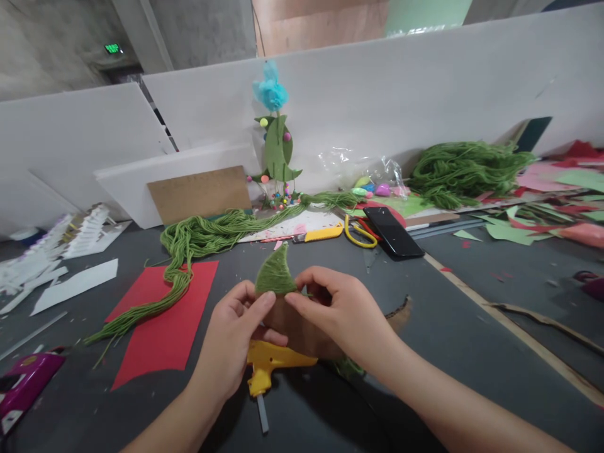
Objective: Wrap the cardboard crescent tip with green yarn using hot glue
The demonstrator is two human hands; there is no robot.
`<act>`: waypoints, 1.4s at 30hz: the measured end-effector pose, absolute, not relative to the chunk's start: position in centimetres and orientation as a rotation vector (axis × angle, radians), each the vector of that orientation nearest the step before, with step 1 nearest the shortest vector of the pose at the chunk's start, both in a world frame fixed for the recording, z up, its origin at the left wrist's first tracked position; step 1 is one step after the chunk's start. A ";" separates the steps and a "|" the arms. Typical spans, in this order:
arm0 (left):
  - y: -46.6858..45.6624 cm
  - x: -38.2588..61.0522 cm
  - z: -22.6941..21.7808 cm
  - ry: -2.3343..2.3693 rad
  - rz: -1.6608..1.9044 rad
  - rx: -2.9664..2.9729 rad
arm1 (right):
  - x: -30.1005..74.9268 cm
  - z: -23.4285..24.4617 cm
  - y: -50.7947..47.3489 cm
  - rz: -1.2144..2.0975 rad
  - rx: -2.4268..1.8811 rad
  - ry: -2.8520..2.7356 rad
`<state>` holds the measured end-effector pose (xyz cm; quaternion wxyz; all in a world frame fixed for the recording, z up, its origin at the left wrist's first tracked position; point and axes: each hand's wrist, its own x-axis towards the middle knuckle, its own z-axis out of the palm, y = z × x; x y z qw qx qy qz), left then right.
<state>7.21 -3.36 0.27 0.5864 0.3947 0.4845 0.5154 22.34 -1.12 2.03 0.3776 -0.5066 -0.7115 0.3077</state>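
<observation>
A brown cardboard piece [302, 327] is held up between my hands, its pointed upper end covered in green yarn [275, 272]. My left hand [238, 330] grips its left edge, thumb on the front just below the yarn. My right hand [337, 308] is closed at the right edge of the cardboard, thumb and forefinger pinched where the yarn ends. Whether a strand lies in that pinch is too small to tell. Below lies a yellow glue gun [271, 360] with a glue stick in its back end, partly hidden by the cardboard and my left hand.
Behind are a long green yarn hank [202, 236], a yellow cutter [323, 233], yellow-handled scissors [359, 233] and a black phone [392, 231]. Red paper [165, 327] lies left. A green plant model with a blue flower [271, 94] stands before a white board [425, 88].
</observation>
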 end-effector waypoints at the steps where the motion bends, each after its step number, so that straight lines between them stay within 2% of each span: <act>1: -3.3 7.1 0.2 1.146 1.213 0.924 | 22.4 2.1 -1.1 0.821 -1.295 -1.807; 13: -2.8 6.3 -0.2 1.165 1.161 1.003 | 22.5 2.0 -0.8 0.988 -1.268 -1.799; 20: -0.9 3.9 0.1 1.342 1.501 1.041 | 23.5 2.1 0.2 1.096 -1.280 -1.874; 22: -0.4 3.2 0.3 1.373 1.606 1.052 | 24.0 1.9 0.6 0.925 -1.354 -2.012; 26: -0.1 2.7 0.2 1.426 1.673 1.137 | 24.1 1.5 0.8 0.204 -1.295 -2.086; 28: -0.1 2.8 0.1 1.437 1.666 1.170 | 23.5 1.3 0.2 0.105 -1.121 -2.174; 32: 0.2 2.8 -0.3 1.456 1.659 1.170 | 21.8 0.6 -1.7 0.531 -0.893 -2.660; 39: 1.0 2.1 -0.9 1.434 1.661 1.162 | 20.8 -1.0 -2.3 0.544 -0.992 -2.790; 42: 1.5 1.2 -1.0 1.462 1.706 1.161 | 20.9 -0.8 -1.9 0.791 -1.033 -2.669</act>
